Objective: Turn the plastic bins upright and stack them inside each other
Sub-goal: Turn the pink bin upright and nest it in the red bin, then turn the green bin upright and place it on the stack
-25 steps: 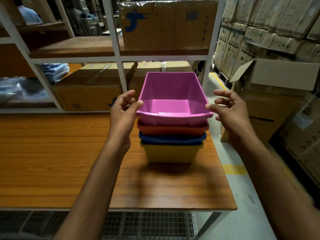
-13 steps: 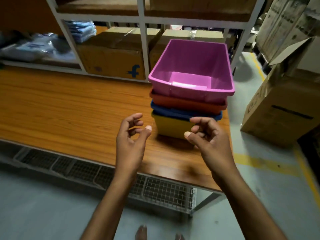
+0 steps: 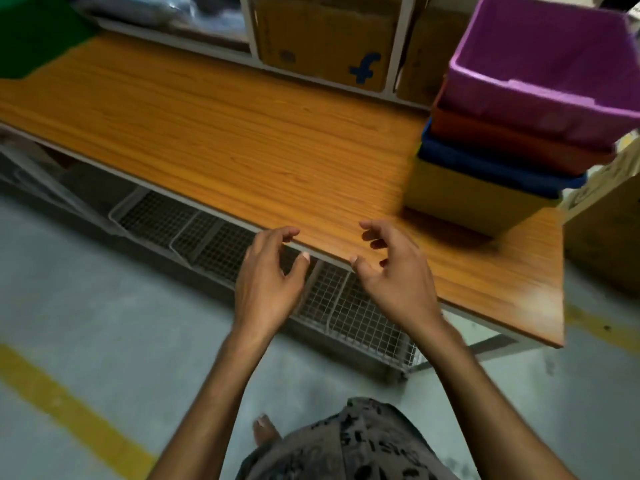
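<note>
Four rectangular plastic bins stand upright and nested in one stack at the far right end of a long wooden bench [image 3: 225, 140]. The purple bin [image 3: 540, 77] sits on top, then the orange bin [image 3: 512, 143], the dark blue bin [image 3: 491, 168], and the yellow bin [image 3: 464, 199] at the bottom, resting on the bench top.

Two bare hands reach forward at the bench's near edge, well apart from the stack. The left hand [image 3: 268, 282] and the right hand [image 3: 391, 275] are both empty — fingers loosely curled and spread, palms turned toward each other, holding nothing.

Behind the bench, a brown cardboard box [image 3: 322, 39] with a blue letter mark sits on a shelf. A wire mesh rack [image 3: 242, 251] runs beneath the bench, above a grey floor with a yellow painted line [image 3: 69, 410]. The picture is slightly blurred.
</note>
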